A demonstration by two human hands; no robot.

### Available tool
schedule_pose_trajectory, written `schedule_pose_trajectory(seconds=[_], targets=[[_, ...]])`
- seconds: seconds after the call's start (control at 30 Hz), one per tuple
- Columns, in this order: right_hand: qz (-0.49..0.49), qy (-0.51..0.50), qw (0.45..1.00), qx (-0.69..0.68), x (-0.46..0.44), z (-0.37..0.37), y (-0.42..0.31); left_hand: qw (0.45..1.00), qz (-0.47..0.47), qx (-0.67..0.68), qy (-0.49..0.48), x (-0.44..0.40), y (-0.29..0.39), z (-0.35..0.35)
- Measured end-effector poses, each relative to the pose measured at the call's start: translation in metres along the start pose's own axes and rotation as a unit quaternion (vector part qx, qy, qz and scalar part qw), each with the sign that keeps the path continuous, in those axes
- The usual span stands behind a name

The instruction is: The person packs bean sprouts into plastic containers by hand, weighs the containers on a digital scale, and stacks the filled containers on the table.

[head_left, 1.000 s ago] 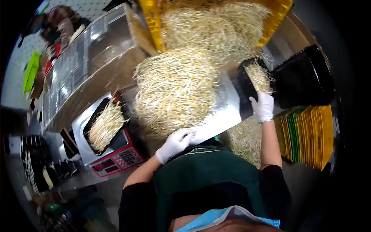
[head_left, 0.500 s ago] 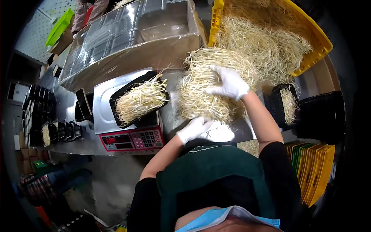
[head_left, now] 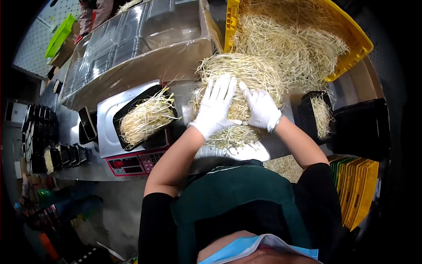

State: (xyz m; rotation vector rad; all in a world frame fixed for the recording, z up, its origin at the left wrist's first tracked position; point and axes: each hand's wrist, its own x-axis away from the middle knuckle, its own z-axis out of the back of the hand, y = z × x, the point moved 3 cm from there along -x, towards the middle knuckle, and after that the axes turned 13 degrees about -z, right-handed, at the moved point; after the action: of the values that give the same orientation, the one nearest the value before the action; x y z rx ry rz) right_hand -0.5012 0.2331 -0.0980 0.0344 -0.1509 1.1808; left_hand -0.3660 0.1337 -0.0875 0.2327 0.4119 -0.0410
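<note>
A loose heap of bean sprouts (head_left: 246,66) lies on the metal table in front of me. My left hand (head_left: 216,108), in a white glove, rests flat on its near side with the fingers spread. Close beside it, my right hand (head_left: 263,108), also gloved, lies on the heap, thumb apart and fingers partly bent; it is open. To the left, a black tray (head_left: 115,125) piled with sprouts stands tilted on a weighing scale (head_left: 105,141) with a red front panel. My left forearm covers part of that panel.
A yellow crate (head_left: 358,37) spills sprouts at the back right. Behind the scale stands a carton (head_left: 132,66) of clear plastic lids. Another black tray (head_left: 307,115) with sprouts sits at right. Several packed trays (head_left: 39,132) are stacked far left. A person's sleeve (head_left: 102,11) shows at the top.
My left hand has moved from the table's near edge up onto the heap, fingers spread. The right hand has come slightly down and nearer to it. The whole view has shifted a little.
</note>
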Motion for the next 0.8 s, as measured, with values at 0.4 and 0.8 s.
schedule_pose_trajectory(seconds=[0.4, 0.8], targets=[[0.049, 0.074, 0.996, 0.014, -0.010, 0.025, 0.031, 0.995, 0.086, 0.017, -0.042, 0.011, -0.016, -0.025], [-0.062, 0.063, 0.971, -0.221, 0.011, 0.112, 0.056, 0.996, 0.065, -0.053, -0.031, 0.047, 0.035, 0.061]])
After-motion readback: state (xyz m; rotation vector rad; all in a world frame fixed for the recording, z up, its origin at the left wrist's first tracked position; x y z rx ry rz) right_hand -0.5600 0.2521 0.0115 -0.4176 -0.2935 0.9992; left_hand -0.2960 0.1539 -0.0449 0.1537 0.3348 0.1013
